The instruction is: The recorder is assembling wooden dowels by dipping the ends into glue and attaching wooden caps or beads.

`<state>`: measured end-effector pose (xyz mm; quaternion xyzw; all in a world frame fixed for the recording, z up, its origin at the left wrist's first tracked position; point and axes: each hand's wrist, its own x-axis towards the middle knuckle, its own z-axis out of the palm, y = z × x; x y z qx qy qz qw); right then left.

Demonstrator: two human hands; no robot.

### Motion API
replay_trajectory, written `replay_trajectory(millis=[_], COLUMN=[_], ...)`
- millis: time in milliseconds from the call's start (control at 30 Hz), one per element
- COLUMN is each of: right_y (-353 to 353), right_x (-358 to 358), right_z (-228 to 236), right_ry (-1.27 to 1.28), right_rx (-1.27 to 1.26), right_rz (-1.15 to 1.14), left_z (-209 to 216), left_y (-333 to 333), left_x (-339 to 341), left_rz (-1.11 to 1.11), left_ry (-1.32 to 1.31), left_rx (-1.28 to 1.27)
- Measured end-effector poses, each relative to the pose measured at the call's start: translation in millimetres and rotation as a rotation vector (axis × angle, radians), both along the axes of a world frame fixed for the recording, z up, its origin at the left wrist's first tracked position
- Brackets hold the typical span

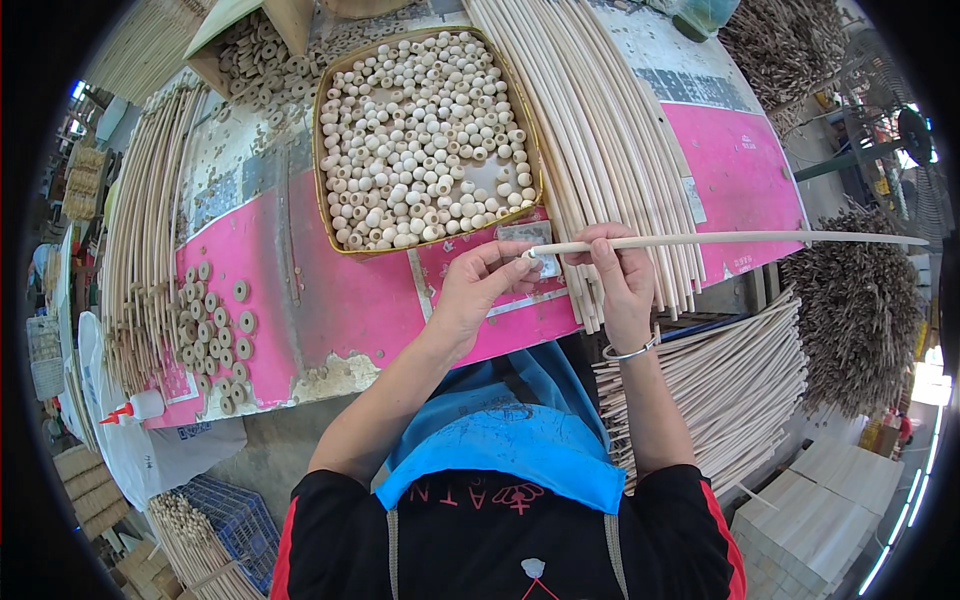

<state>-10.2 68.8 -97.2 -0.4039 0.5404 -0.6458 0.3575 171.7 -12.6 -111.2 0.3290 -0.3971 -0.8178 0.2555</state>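
My right hand (pixel 625 285), with a metal bangle at the wrist, pinches a long pale wooden rod (pixel 760 238) near its left end. The rod lies level across the front of the table and reaches far out to the right. At its left end, the thumb and fingers of my left hand (pixel 478 290) are closed on a small pale wooden bead (pixel 531 254), mostly covered by the fingertips. Just beyond my hands stands a shallow gold-rimmed tray (pixel 318 150) of round wooden beads (pixel 420 140) with holes. A bundle of similar rods (pixel 590 130) lies under and beyond my right hand.
Wooden rings (pixel 215 330) lie loose at the table's left, beside rods fitted with rings (pixel 150 240). A red-tipped white bottle (pixel 140 406) rests at the left edge. More rods (pixel 710 390) are stacked below right. A fan (pixel 885 140) stands at the far right.
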Motion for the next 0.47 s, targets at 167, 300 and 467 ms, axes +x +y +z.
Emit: replay_trajectory(millis=[167, 300, 467], right_y=[3.9, 5.3, 7.6], right_x=[-1.6, -4.2, -3.7], right_z=[-6.2, -7.8, -7.3], right_ry=[-0.038, 0.034, 0.189], right_rx=[-0.028, -0.104, -0.154], right_rz=[0.039, 0.096, 0.112], left_z=[-0.7, -0.9, -4.8], left_y=[1.3, 1.9, 5.0], left_x=[0.8, 0.7, 0.4], left_rz=[-0.014, -0.014, 0.018], left_ry=[-0.002, -0.003, 0.012], left_rx=[0.021, 0.020, -0.035])
